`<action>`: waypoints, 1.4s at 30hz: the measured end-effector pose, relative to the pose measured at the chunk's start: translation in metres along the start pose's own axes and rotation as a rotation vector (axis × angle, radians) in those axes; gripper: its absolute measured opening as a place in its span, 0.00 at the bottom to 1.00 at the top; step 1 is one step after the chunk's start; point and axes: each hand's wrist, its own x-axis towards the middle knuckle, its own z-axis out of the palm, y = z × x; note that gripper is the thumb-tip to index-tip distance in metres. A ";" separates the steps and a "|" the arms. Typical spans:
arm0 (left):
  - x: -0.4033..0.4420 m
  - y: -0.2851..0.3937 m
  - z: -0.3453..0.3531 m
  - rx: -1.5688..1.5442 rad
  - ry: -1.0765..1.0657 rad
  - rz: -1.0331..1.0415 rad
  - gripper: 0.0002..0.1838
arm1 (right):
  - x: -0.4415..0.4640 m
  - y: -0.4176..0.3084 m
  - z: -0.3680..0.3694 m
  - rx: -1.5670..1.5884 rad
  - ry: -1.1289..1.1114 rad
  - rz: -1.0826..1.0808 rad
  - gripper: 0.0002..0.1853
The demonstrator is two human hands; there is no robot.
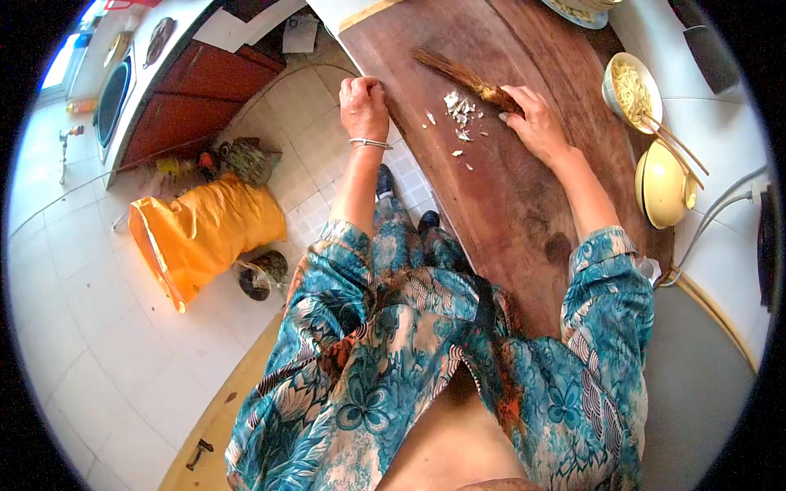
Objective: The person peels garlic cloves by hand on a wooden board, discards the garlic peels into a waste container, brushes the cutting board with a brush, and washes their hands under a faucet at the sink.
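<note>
A small brown brush (pixel 463 75) lies slantwise over the dark wooden counter (pixel 516 196), its bristles toward the upper left. My right hand (pixel 534 121) is closed round its handle end. Just below the brush is a pile of white scraps (pixel 460 106), with several loose bits scattered nearer to me. At the counter's left edge my left hand (pixel 364 106) has its fingers curled; what they hold, if anything, is hidden. A bracelet circles that wrist.
A bowl of noodles (pixel 630 92) with chopsticks and a yellow bowl (pixel 665 184) stand along the right wall. An orange bag (pixel 209 237) and a dark pot-like container (pixel 262 274) are on the tiled floor at left. A cable runs at far right.
</note>
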 end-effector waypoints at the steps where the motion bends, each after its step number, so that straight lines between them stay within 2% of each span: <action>1: 0.000 0.004 0.000 0.016 -0.018 -0.001 0.03 | -0.005 0.001 -0.002 0.003 0.003 -0.004 0.22; 3: -0.003 0.013 -0.002 0.048 -0.058 -0.004 0.03 | -0.009 0.004 0.000 0.013 0.001 0.005 0.23; 4: -0.011 0.022 -0.003 0.135 -0.140 0.103 0.03 | -0.010 0.007 0.001 0.020 -0.002 0.015 0.23; 5: -0.026 0.038 -0.002 0.388 -0.339 0.134 0.03 | -0.009 0.008 0.002 0.029 -0.003 0.022 0.23; 6: -0.042 0.048 -0.014 0.125 -0.379 0.322 0.03 | -0.006 0.007 0.001 0.053 0.027 0.027 0.23; 7: -0.048 0.070 -0.027 0.030 -0.364 0.358 0.04 | -0.005 0.004 -0.002 0.077 0.054 0.035 0.23; 8: -0.056 0.079 -0.031 -0.039 -0.440 0.254 0.05 | -0.008 0.004 -0.005 0.100 0.083 0.048 0.23; 11: -0.062 0.050 -0.024 -0.237 -0.140 0.007 0.05 | -0.005 0.006 -0.006 -0.069 0.116 0.122 0.22; 12: -0.059 0.046 -0.025 -0.286 -0.096 -0.157 0.03 | -0.005 0.004 -0.006 -0.101 0.085 0.074 0.22; 14: -0.058 0.027 -0.020 -0.612 -0.049 -0.455 0.04 | -0.007 0.000 -0.003 -0.164 0.020 -0.021 0.22; 17: -0.057 0.006 -0.003 -1.277 0.177 -0.881 0.08 | -0.013 -0.009 -0.003 -0.064 -0.091 -0.156 0.22; 19: -0.061 0.007 0.003 -1.535 0.254 -1.005 0.10 | -0.020 -0.023 -0.008 -0.058 -0.142 -0.198 0.23; 20: -0.064 0.007 0.008 -1.663 0.295 -1.068 0.10 | -0.019 -0.025 -0.012 -0.061 -0.094 -0.201 0.23; 23: -0.072 0.002 0.020 -1.823 0.405 -1.100 0.12 | -0.024 -0.017 -0.022 -0.116 0.041 -0.167 0.22; 26: -0.081 0.006 0.020 -1.933 0.421 -1.086 0.13 | -0.040 0.005 -0.024 -0.232 0.072 0.102 0.22; 29: -0.089 0.010 0.018 -1.973 0.415 -1.072 0.13 | -0.066 0.007 0.000 -0.173 0.092 0.096 0.23; 32: -0.094 0.011 0.018 -2.010 0.381 -1.013 0.14 | -0.077 -0.030 0.028 -0.068 0.110 0.099 0.23; 35: -0.099 0.014 0.020 -1.977 0.374 -0.977 0.15 | -0.068 -0.067 0.041 -0.047 0.031 0.086 0.22; 42: -0.103 0.015 0.030 -1.835 0.436 -0.971 0.16 | -0.048 -0.081 0.050 -0.119 -0.011 -0.107 0.22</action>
